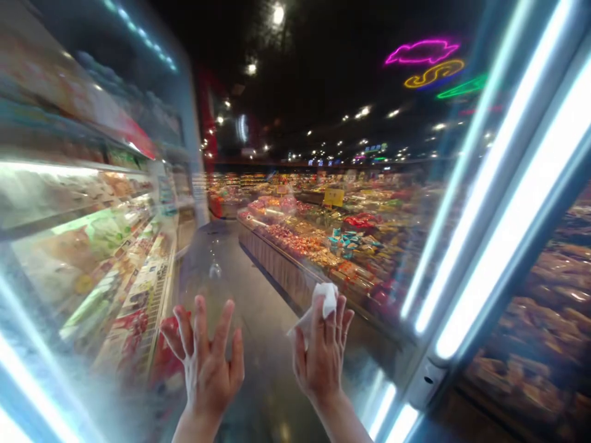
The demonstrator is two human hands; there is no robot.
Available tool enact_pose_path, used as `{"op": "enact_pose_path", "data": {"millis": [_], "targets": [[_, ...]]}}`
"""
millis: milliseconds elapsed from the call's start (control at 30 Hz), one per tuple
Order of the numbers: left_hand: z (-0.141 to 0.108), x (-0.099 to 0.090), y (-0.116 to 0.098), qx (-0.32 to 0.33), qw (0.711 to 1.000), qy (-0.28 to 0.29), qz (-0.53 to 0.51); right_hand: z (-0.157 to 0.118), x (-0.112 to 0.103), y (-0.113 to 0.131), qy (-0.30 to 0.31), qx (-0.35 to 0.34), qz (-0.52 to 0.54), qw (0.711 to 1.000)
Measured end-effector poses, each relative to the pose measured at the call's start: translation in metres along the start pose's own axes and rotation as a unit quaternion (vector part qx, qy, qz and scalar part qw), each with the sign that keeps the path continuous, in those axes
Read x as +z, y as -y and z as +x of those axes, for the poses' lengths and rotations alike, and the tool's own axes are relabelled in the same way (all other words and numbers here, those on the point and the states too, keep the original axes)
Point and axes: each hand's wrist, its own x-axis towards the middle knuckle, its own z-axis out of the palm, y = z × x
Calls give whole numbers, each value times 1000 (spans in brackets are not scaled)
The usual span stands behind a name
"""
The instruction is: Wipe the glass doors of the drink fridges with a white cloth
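My left hand (pixel 209 375) is raised with its fingers spread, palm facing away from me, and holds nothing. It appears to rest flat on a clear glass pane (pixel 265 363), though the contact itself is hard to see. Beside it on the right, my right hand (pixel 323 363) presses a crumpled white wipe (pixel 329 296) forward under its fingers. The wipe shows above the fingertips and to the left of the index finger; the rest of it is hidden behind the hand.
Bright tube lights (pixel 512 209) on a frame run diagonally at the right. Refrigerated shelves (pixel 78 215) with packaged food stand at the left, partly blurred. Beyond the hands lies a grey aisle floor (pixel 226 246), with a long wooden-sided bin (pixel 272 258) of packaged goods alongside.
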Motion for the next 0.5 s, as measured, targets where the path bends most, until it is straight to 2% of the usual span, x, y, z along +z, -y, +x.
{"op": "enact_pose_path", "data": {"millis": [33, 133, 167, 300, 433, 500], "targets": [[0, -2, 4, -1, 1000, 2, 4, 0, 2, 6, 6, -5, 6, 1000], [0, -7, 18, -10, 1000, 6, 12, -4, 10, 28, 43, -96, 53, 993], [-1, -9, 22, -13, 1000, 5, 8, -5, 12, 36, 46, -104, 58, 992], [-3, -12, 40, -12, 1000, 3, -11, -3, 22, 66, 21, -32, 33, 999], [-3, -16, 56, -15, 1000, 4, -21, 5, 30, 88, 22, -106, 73, 992], [-3, -18, 62, -15, 999, -8, -28, 8, 32, 92, -3, -81, 61, 995]]}}
